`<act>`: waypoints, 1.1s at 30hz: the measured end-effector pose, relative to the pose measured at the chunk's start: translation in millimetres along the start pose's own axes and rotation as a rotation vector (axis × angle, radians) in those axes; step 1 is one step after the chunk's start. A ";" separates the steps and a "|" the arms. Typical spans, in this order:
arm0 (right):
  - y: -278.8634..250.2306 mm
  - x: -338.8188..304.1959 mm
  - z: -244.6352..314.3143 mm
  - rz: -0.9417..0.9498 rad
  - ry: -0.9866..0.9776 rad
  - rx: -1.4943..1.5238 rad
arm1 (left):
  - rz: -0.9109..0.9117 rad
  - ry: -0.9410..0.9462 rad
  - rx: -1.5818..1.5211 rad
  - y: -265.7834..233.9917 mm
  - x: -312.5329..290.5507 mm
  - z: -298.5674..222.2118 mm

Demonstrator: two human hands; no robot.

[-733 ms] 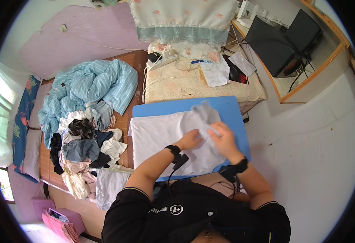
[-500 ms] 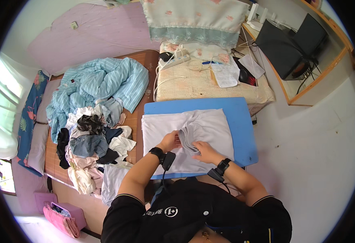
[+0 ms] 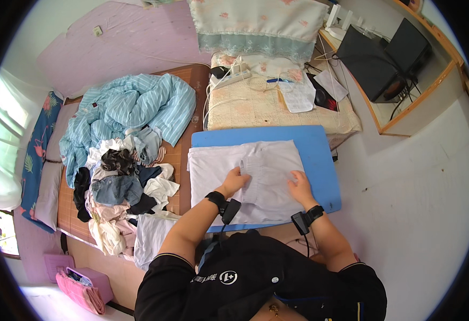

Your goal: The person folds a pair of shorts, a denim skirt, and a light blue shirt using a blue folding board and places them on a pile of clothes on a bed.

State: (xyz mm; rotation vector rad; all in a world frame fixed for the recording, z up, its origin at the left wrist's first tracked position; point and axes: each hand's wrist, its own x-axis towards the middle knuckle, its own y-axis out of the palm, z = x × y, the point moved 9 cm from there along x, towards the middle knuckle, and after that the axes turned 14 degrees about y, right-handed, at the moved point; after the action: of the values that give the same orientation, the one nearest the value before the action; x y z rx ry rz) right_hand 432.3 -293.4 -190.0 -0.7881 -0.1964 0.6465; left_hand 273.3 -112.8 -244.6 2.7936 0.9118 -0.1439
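Head view: our left hand [image 3: 235, 182] is touching the ribbed band [image 3: 254, 184] of the pale cloth [image 3: 212, 166], though we cannot tell whether it is pinching; our right hand [image 3: 299, 188] is resting spread and loose by the cloth's right edge, holding nothing. The band, bunched between both hands a moment ago, is now lying flatter with our hands apart, so the smoothing seems to be advancing. The cloth is lying on the blue table [image 3: 322, 182]. Leftward, clothes [image 3: 117, 190] are lying heaped on the bed [image 3: 173, 160], and a pink bin [image 3: 102, 283] is holding dark and bluish fabric [image 3: 79, 277], a towel [image 3: 83, 294] hanging over its side.
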 end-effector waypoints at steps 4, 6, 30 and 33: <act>-13.0 -7.0 -4.3 -0.135 -0.131 -0.143 | -0.135 -0.101 0.333 -46.3 -6.8 26.5; -16.1 -8.0 -7.8 -0.195 -0.144 -0.185 | -0.097 -0.049 0.623 -50.7 -8.5 13.8; -48.1 37.2 -64.2 0.264 0.184 0.274 | 0.254 0.679 1.249 105.8 97.2 -93.7; -44.8 -16.8 -98.3 0.400 0.321 0.284 | 0.331 0.673 1.222 136.5 139.5 -59.6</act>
State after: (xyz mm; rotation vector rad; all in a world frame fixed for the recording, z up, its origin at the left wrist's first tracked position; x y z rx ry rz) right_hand 478.8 -385.7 -225.6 -0.6484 0.3487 0.8900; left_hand 468.3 -127.8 -186.3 4.2320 0.4732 0.4952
